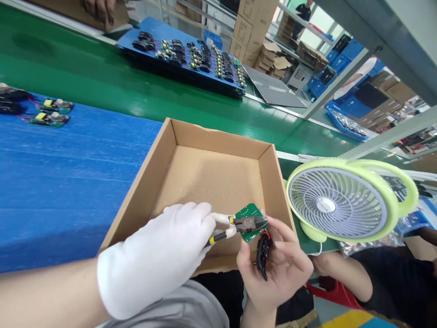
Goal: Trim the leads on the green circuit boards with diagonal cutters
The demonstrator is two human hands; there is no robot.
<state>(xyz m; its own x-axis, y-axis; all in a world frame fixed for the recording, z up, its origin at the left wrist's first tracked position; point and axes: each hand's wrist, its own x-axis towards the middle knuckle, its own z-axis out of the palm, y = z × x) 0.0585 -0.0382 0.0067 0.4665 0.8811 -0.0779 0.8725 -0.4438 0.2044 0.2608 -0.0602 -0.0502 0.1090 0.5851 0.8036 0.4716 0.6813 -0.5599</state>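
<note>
My left hand (160, 250), in a white glove, is closed around the handles of a pair of cutting pliers (251, 223) with black, yellow and white grips. The metal jaws lie across a green circuit board (247, 212), their tips near its right edge. My bare right hand (276, 266) holds the board by that edge between its fingers. A black plastic part (262, 255) on red wires hangs from the board, within the curve of my right hand. Both hands are over the near right part of an open cardboard box (218, 136) with small pale specks on its bottom.
A light green fan (337, 200) stands right of the box. Boards with black parts lie on a blue tray (184, 59) behind and on the blue mat (75, 182) at left. Another person's hand (100, 9) is at top left; someone's arm (344, 273) is at right.
</note>
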